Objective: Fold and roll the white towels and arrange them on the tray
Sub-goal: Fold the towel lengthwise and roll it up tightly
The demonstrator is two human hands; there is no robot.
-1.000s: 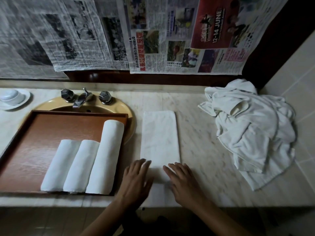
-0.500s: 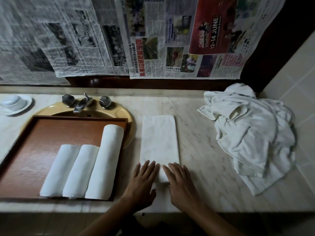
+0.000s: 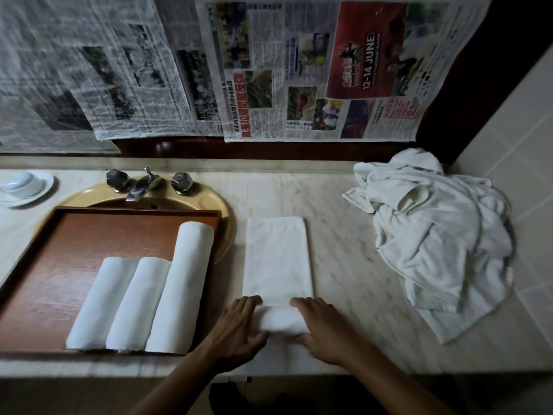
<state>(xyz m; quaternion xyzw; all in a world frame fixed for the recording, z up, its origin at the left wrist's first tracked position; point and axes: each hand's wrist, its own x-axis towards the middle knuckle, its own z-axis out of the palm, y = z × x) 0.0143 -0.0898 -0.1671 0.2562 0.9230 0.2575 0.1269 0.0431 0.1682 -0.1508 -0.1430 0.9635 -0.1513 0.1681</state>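
A white towel (image 3: 276,259), folded into a long strip, lies on the marble counter to the right of the wooden tray (image 3: 74,244). Its near end is turned up into a short roll (image 3: 281,320). My left hand (image 3: 239,330) grips the roll's left end and my right hand (image 3: 323,333) grips its right end, fingers over the top and thumbs at the near side. Three rolled white towels (image 3: 137,304) lie side by side at the tray's near right; the rightmost one (image 3: 182,286) is longer.
A heap of loose white towels (image 3: 434,241) sits at the right by the tiled wall (image 3: 514,139). The tray rests over a yellow sink (image 3: 224,211) with a metal faucet (image 3: 140,187). A white dish (image 3: 21,184) stands far left. Newspapers (image 3: 299,70) hang behind.
My hands lay flat and close together on the strip's near end; now they have moved apart to its sides and turned that end up into a short roll.
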